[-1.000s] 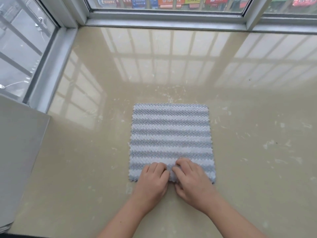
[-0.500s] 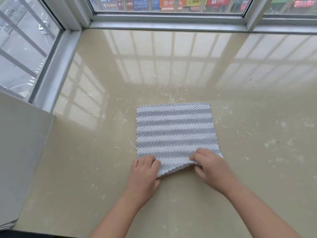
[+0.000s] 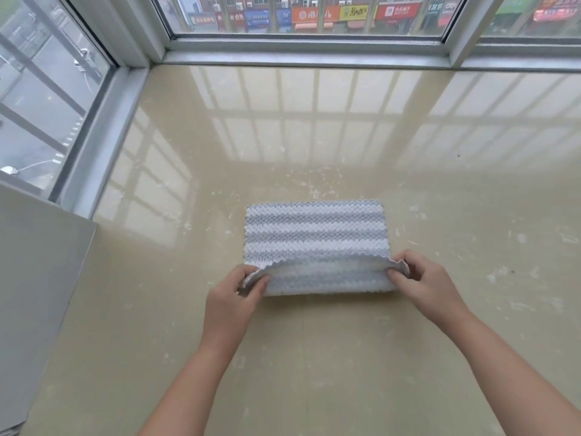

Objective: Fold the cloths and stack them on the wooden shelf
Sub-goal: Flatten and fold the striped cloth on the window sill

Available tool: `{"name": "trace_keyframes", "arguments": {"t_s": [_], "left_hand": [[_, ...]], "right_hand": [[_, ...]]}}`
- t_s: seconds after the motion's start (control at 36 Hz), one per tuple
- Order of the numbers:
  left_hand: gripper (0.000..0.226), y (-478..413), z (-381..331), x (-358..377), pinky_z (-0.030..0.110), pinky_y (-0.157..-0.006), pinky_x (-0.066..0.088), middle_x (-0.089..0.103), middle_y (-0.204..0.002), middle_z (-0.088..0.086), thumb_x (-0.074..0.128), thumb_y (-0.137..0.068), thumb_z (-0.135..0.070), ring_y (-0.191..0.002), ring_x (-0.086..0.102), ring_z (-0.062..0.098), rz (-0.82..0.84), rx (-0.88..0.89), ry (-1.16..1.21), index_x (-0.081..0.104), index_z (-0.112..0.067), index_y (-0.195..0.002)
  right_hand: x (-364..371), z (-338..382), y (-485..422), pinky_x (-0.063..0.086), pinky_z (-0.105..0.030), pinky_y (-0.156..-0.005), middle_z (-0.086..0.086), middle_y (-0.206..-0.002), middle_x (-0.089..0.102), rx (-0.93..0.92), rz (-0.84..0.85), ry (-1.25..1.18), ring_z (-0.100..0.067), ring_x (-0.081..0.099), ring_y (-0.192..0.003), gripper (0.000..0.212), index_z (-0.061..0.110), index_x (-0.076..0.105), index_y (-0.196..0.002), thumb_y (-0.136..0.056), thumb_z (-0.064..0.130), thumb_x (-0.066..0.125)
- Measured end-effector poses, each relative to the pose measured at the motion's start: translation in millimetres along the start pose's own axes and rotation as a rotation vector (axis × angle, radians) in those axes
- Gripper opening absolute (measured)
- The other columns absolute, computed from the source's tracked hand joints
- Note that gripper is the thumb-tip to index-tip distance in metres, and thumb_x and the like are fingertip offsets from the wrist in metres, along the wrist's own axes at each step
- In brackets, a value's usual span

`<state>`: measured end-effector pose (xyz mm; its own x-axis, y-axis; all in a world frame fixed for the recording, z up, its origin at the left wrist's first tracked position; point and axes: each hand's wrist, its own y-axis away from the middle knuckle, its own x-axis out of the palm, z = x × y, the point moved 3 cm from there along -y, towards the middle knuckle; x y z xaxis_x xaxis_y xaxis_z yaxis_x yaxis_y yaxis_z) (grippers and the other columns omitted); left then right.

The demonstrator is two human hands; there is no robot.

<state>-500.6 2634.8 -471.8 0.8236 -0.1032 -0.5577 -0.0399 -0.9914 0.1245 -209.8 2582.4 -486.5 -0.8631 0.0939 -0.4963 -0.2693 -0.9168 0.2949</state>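
Head view: lying on the glossy beige window ledge point(image 3: 345, 357), a grey-and-white striped textured cloth point(image 3: 314, 234), near edge raised. Pinched at its two near corners by left hand point(image 3: 231, 302) and right hand point(image 3: 430, 284), set wide apart, likely to carry that edge over evenly for a halving fold.

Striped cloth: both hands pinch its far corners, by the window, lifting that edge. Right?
No. The head view shows the left hand and right hand pinching the near corners of the striped cloth, lifting the near edge; its far edge lies flat.
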Motion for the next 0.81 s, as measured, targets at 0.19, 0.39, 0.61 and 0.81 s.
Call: {"name": "trace_keyframes", "arguments": {"t_s": [0.19,0.39,0.61,0.81], "left_hand": [[0.017,-22,-6,4,0.015,-0.053,0.032,0.047,-0.056,-0.008,0.071,-0.081,-0.014,-0.054,0.043,0.004,-0.024,-0.007,-0.015,0.057,-0.022,-0.075],[0.027,-48,-2,16,0.022,-0.049,0.022,0.033,-0.050,-0.009,0.067,-0.085,-0.021,-0.051,0.029,0.009,-0.008,-0.095,0.032,0.048,-0.013,-0.067],[0.043,-73,-6,22,0.025,-0.049,0.022,0.026,-0.055,-0.005,0.065,-0.086,-0.027,-0.052,0.025,0.015,-0.067,-0.180,0.001,0.031,-0.022,-0.060],[0.034,-88,-2,29,0.029,-0.049,0.025,0.036,-0.055,-0.004,0.062,-0.088,-0.034,-0.054,0.037,0.015,-0.067,-0.254,-0.122,0.041,-0.017,-0.066]], "right_hand": [[3,8,-12,0.026,-0.022,-0.050,-0.002,-0.060,0.036,0.019,-0.014,0.073,-0.008,0.032,-0.051,0.016,0.003,0.047,-0.081,-0.092,0.013,0.054],[7,12,-34,0.026,-0.020,-0.046,0.003,-0.056,0.034,0.092,-0.112,-0.005,-0.012,0.030,-0.051,0.030,0.015,0.038,-0.067,-0.092,0.013,0.055],[10,22,-57,0.029,-0.019,-0.047,0.003,-0.056,0.037,0.121,-0.192,0.024,-0.014,0.033,-0.051,0.033,0.020,0.038,-0.064,-0.092,0.019,0.055],[17,26,-77,0.031,-0.032,-0.053,-0.001,-0.061,0.045,0.158,-0.210,0.199,-0.021,0.042,-0.058,0.023,0.011,0.045,-0.077,-0.094,0.026,0.050]]}}
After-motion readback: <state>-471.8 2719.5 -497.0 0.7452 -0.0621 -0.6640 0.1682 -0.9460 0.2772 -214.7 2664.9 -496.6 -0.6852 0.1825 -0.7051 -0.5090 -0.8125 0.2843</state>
